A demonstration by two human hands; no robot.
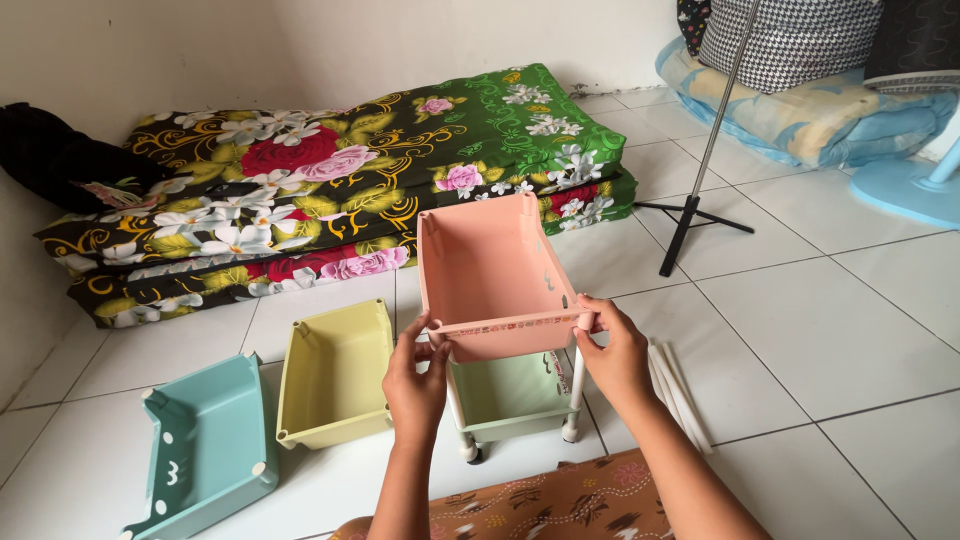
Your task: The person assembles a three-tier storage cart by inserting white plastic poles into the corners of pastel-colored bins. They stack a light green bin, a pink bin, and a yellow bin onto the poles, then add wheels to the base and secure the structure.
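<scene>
I hold a pink plastic tray (483,268) by its near corners. My left hand (416,378) grips the near left corner and my right hand (614,350) grips the near right corner. The pink tray sits tilted above a pale green tray (510,397) that stands on white posts (577,390) with small wheels. A yellow tray (335,373) lies on the floor to the left, and a teal tray (207,447) lies further left, tipped on its side.
Loose white tubes (680,390) lie on the tiled floor by my right arm. A folded floral mattress (330,190) lies behind, a black tripod stand (690,215) to the right, a blue fan base (910,190) and pillows at far right.
</scene>
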